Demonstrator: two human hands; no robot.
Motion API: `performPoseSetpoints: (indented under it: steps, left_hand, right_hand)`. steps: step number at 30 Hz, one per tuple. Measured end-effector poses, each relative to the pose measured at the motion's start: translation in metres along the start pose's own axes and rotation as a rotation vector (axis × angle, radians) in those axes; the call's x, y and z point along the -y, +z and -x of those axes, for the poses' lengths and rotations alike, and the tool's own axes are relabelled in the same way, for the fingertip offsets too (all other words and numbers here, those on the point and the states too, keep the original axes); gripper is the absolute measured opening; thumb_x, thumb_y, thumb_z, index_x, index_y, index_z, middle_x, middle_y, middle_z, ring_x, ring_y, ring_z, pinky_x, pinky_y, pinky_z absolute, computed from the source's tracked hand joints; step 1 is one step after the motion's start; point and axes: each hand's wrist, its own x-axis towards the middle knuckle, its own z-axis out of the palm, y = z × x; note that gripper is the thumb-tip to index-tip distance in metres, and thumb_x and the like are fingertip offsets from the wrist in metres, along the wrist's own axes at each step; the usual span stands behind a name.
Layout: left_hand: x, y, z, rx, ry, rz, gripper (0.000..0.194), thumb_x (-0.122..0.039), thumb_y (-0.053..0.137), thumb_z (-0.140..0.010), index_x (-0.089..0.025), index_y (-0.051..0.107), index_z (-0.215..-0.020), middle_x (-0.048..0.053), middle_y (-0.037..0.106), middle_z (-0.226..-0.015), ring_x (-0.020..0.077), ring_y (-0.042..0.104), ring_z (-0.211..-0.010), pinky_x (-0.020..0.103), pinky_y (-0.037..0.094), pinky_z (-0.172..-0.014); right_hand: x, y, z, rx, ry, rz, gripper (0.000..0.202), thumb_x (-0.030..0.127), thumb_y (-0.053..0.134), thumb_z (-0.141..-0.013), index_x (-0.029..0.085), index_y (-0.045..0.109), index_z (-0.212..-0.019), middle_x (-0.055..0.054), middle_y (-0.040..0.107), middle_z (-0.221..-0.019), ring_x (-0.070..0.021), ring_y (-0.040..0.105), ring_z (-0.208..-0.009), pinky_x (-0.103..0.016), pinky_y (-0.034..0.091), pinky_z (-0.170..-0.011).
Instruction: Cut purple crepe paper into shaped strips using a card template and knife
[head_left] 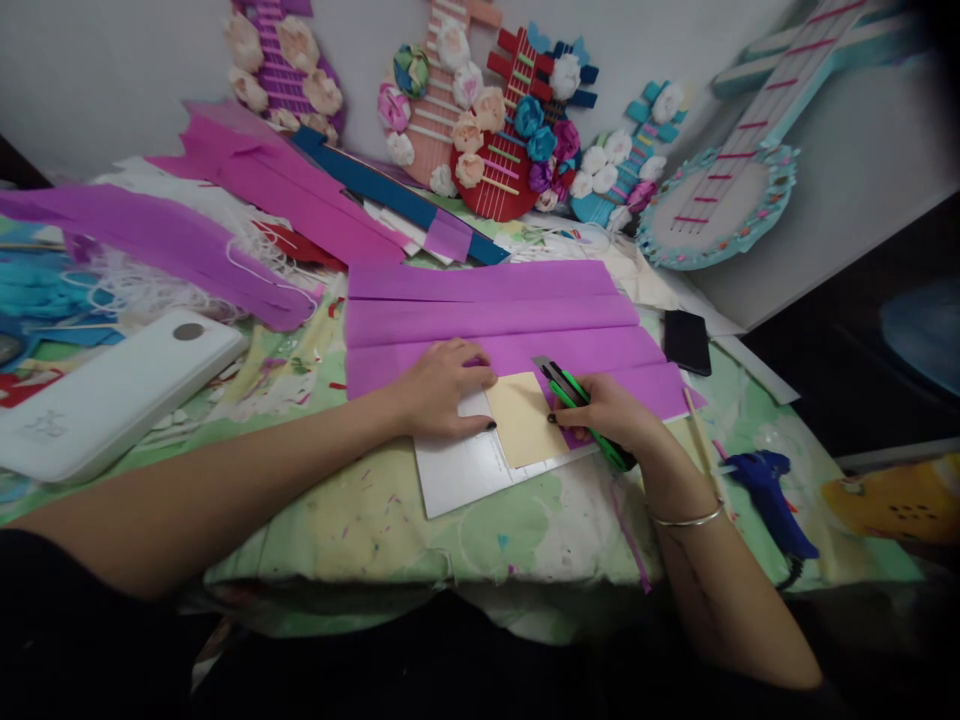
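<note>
Steadies white board (450, 480) and yellow card (517, 425) under spread, ungrasping left hand (446, 388), seemingly against slipping; grips green cutter (567, 387) in right hand (611, 408) with blade (541, 368) forward, perhaps for control.

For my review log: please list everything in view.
purple sheet: 1, purple, centre
white board: 1, white, near front edge
yellow card: 1, pale yellow, on white board
knife: 1, green and black, in right hand
glue gun: 1, blue, right
stick: 1, tan, beside glue gun
flat slab: 1, black, right, maybe a phone
flat device: 1, white, left
guitars: about six, mixed, along back
pink paper: count unclear, pink, back left
purple strip: 1, purple, left
blue strip: 1, dark blue, back
string: one tangle, white, left
scraps: many, mixed, scattered
tablecloth: 1, green and yellow, underneath
unclear object: 1, yellow, far right
bracelet: 1, silver, right wrist
left hand: 1, dark nails, on white board
right hand: 1, dark nails, around knife
</note>
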Motion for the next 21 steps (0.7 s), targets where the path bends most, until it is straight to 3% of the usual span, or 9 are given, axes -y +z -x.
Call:
performPoseSetpoints:
  steps: [7, 21]
  left_hand:
    - [-0.009, 0.002, -0.001, -0.008, -0.016, -0.064, 0.054, -0.059, 0.063, -0.076, -0.016, 0.063, -0.109, 0.016, 0.056, -0.120, 0.0341, 0.049, -0.114, 0.050, 0.037, -0.097]
    - [-0.017, 0.005, -0.001, -0.015, -0.055, -0.092, 0.056, -0.063, 0.060, -0.077, -0.016, 0.062, -0.108, 0.016, 0.057, -0.120, 0.0331, 0.050, -0.110, 0.050, 0.039, -0.095]
  right_hand:
    - [0.005, 0.002, 0.004, -0.027, 0.021, 0.000, 0.008, 0.016, 0.064, -0.068, 0.016, 0.057, -0.066, 0.003, 0.055, -0.045, -0.0088, 0.050, -0.040, -0.019, 0.037, -0.039]
    - [0.003, 0.002, 0.002, -0.025, 0.002, -0.009, 0.008, 0.018, 0.064, -0.069, 0.015, 0.058, -0.065, 0.002, 0.056, -0.045, -0.0086, 0.049, -0.040, -0.019, 0.036, -0.039]
